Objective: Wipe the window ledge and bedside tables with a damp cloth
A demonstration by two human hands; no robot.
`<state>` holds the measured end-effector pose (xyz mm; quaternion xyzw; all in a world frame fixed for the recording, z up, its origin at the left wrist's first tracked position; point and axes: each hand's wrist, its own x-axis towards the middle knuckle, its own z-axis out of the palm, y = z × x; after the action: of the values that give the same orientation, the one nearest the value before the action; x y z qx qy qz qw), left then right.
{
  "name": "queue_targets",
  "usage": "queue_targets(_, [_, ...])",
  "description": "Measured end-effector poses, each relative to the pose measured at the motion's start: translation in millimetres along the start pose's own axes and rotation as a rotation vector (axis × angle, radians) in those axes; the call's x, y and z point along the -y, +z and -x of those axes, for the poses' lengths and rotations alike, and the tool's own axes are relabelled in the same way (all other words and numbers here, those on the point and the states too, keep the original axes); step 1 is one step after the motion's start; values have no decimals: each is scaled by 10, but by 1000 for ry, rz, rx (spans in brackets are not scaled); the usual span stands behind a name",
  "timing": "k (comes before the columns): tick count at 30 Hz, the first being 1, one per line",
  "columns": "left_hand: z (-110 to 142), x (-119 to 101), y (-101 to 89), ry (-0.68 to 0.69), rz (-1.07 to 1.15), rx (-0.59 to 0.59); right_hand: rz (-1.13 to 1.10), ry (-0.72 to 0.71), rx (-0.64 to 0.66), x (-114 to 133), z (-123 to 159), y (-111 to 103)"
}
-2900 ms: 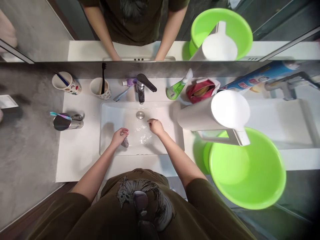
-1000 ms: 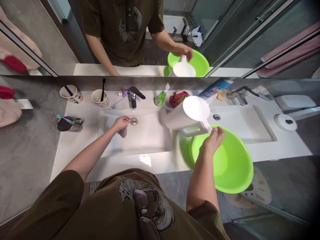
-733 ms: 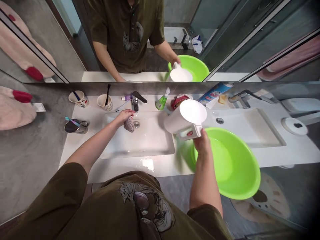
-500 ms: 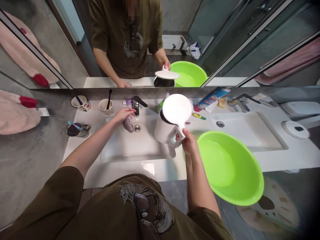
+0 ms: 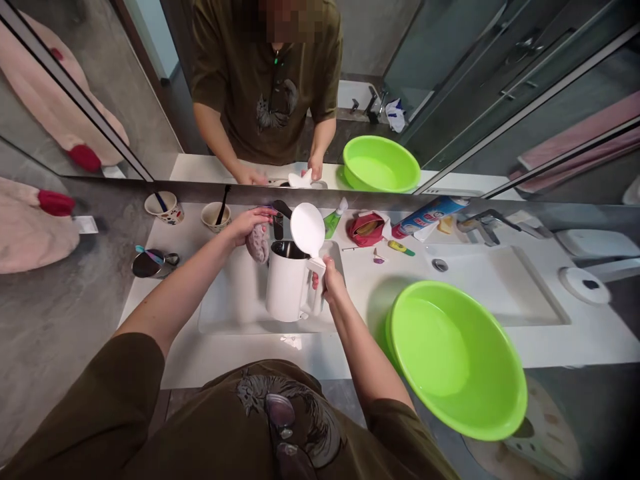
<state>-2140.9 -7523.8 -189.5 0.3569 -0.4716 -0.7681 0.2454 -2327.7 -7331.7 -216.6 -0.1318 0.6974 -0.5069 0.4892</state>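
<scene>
My right hand (image 5: 332,280) is closed round the handle of a white electric kettle (image 5: 284,288). The kettle is upright over the left sink (image 5: 225,310), with its round lid (image 5: 307,230) raised and the dark inside partly showing. A crumpled greyish-pink cloth (image 5: 257,245) hangs from my left hand (image 5: 249,223), whose fingers reach towards the dark tap (image 5: 281,217) behind the sink. Whether those fingertips touch the tap I cannot tell.
A large green basin (image 5: 455,360) overhangs the counter front at right. Along the back stand a patterned cup (image 5: 167,208), another cup (image 5: 214,217), a green bottle (image 5: 332,223), a red pouch (image 5: 367,229) and a blue tube (image 5: 433,215). A metal mug (image 5: 150,265) sits at left.
The kettle has moved left, over the sink and closer to the tap, in my right hand. My left hand with the cloth stays near the tap.
</scene>
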Motion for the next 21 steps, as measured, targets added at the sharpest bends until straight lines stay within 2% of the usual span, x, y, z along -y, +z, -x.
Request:
queue_targets(2, [-242,80,-34,-135,95,-92,-54,64,-28,-18,-57,20])
queue_targets(4, [-490,150,3,-253,127,-82,-109,116,-24,-38,-109,42])
queue_targets(7, [-806,225,164,-299,147,-38,-147,140,2,-87,-184,80])
queue_targets(10, [-1013,268,313,-304,169,-25,-175,139,22,-145,-266,117])
queue_targets(14, [-1123,267,300,-287,157,-28,-223,150,55,-195,-385,154])
queue_targets(21, [-1070,187,160,-211,121,-13,-263,168,52,-240,-467,221])
